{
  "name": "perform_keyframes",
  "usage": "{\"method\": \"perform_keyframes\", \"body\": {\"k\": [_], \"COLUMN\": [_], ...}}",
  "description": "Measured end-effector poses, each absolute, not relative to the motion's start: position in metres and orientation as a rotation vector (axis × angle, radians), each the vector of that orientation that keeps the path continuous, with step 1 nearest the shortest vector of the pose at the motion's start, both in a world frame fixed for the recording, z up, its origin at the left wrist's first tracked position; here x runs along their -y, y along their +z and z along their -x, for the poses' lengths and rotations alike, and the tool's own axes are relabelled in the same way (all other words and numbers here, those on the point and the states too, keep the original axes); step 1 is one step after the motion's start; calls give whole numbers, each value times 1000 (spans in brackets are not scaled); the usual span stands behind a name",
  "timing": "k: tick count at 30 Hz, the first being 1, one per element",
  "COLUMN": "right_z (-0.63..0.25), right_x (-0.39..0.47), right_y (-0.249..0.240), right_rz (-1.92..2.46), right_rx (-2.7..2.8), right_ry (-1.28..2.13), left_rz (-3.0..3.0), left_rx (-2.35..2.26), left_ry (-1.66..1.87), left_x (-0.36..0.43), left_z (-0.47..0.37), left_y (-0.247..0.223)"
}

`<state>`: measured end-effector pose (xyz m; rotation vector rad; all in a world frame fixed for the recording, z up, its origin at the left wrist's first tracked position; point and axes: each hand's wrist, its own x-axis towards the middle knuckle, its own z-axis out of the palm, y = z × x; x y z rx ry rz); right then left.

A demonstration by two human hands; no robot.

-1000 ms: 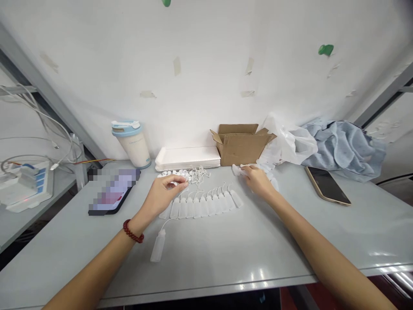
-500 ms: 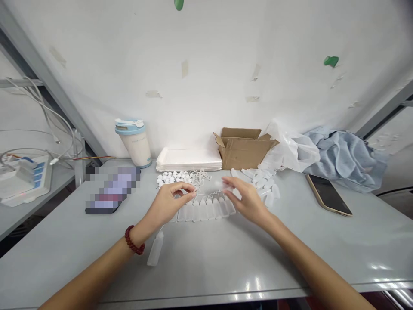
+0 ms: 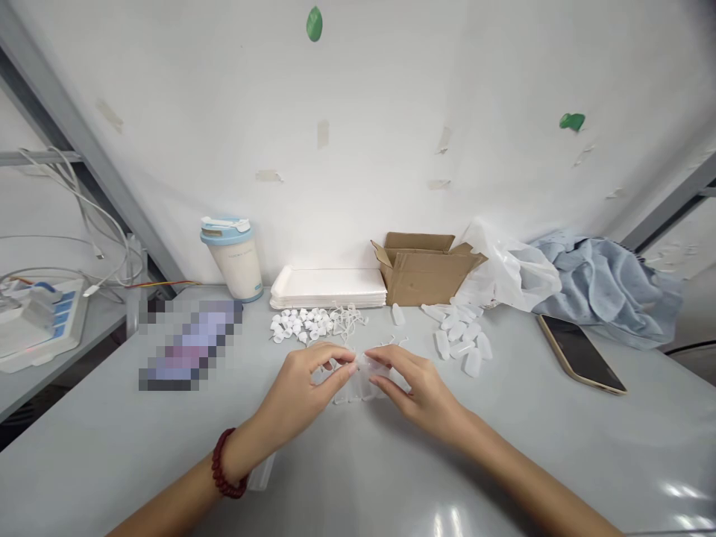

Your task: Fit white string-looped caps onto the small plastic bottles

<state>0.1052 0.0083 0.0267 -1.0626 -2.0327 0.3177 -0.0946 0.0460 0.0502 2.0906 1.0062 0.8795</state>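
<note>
My left hand (image 3: 313, 384) is closed in a pinch, its fingertips on a small white cap (image 3: 356, 361), partly hidden. My right hand (image 3: 417, 380) is closed with thumb and fingers around a small translucent plastic bottle (image 3: 376, 367). The two sets of fingertips nearly meet, cap against the bottle's end. Below and behind them lies a row of similar translucent bottles (image 3: 352, 391), mostly covered by my hands. Another bottle (image 3: 262, 471) lies near my left wrist, partly hidden by it.
White caps (image 3: 302, 324) and thin white cords (image 3: 350, 321) lie behind my left hand. Loose translucent bottles (image 3: 462, 335) are scattered right. Along the wall stand a cup (image 3: 235, 265), white envelopes (image 3: 330, 287), a cardboard box (image 3: 430, 276), a plastic bag (image 3: 512, 272) and blue cloth (image 3: 604, 287). A phone (image 3: 582, 354) lies right.
My right hand has brought the translucent bottle left to my left fingertips, and the hands are closer together. The camera view has tilted slightly, so everything sits lower.
</note>
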Motion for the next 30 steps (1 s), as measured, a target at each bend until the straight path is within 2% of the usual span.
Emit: {"method": "perform_keyframes", "body": {"k": [8, 18, 30], "right_z": [-102, -101, -97], "right_x": [-6, -6, -4], "right_y": [21, 16, 15], "right_rz": [1033, 983, 953], "right_rx": [2079, 2108, 2149], "right_ry": [325, 100, 245], "left_rz": [-2030, -1859, -1864], "left_rx": [-1002, -1023, -1064], "left_ry": [876, 815, 715], "left_x": [-43, -46, -46], "left_z": [94, 93, 90], "left_y": [50, 51, 53]}}
